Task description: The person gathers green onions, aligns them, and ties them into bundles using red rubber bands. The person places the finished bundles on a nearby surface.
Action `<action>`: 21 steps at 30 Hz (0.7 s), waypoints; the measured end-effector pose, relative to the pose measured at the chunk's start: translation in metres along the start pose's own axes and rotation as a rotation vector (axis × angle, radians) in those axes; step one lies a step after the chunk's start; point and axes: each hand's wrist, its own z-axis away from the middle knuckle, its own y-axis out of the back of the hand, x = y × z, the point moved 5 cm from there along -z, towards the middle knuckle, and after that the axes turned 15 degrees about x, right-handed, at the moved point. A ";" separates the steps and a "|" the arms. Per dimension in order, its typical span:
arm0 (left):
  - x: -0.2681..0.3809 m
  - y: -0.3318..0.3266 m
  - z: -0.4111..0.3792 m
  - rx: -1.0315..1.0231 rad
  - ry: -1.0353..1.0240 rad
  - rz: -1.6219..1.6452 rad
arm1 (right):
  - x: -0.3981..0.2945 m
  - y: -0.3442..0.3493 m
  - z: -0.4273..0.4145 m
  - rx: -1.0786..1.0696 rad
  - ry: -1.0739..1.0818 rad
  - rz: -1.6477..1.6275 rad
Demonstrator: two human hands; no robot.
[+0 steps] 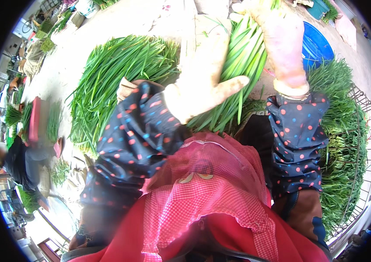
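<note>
A bunch of garlic chives (245, 55) lies slanted in front of me, pale stem ends away and green leaf tips near my apron. My left hand (205, 75) is stretched flat along its left side, with the thumb apart and resting over the leaves. Around the pale stem end my right hand (282, 39) is closed; strong glare blurs its fingers. Both hands look gloved or washed out by light. A large heap of garlic chives (123, 75) lies to the left, partly behind my left sleeve.
A blue plastic basin (316, 46) stands beyond my right wrist. On the right, a wire-frame basket (370, 137) holds piled greens (342, 163). At far left a person (25, 163) sits near a red stool or crate (35, 121) and more greens (54, 121). A teal container (318, 9) is at top right.
</note>
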 end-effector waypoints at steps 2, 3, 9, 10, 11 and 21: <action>0.014 0.038 0.006 0.105 0.109 -0.048 | -0.044 -0.009 0.005 0.009 0.054 0.205; 0.017 0.049 0.011 0.208 0.169 0.031 | -0.039 -0.012 0.004 0.013 0.025 0.146; 0.011 0.021 0.070 -0.095 1.152 1.270 | -0.024 -0.037 0.013 0.175 0.078 -0.011; 0.014 0.019 0.071 -0.099 1.208 1.374 | -0.030 -0.047 0.017 0.195 0.293 -0.147; 0.011 0.016 0.073 -0.140 1.136 1.409 | -0.038 -0.053 0.030 0.164 0.365 -0.147; -0.025 0.061 0.077 0.792 0.822 1.259 | -0.062 -0.096 0.160 -0.665 0.579 -0.177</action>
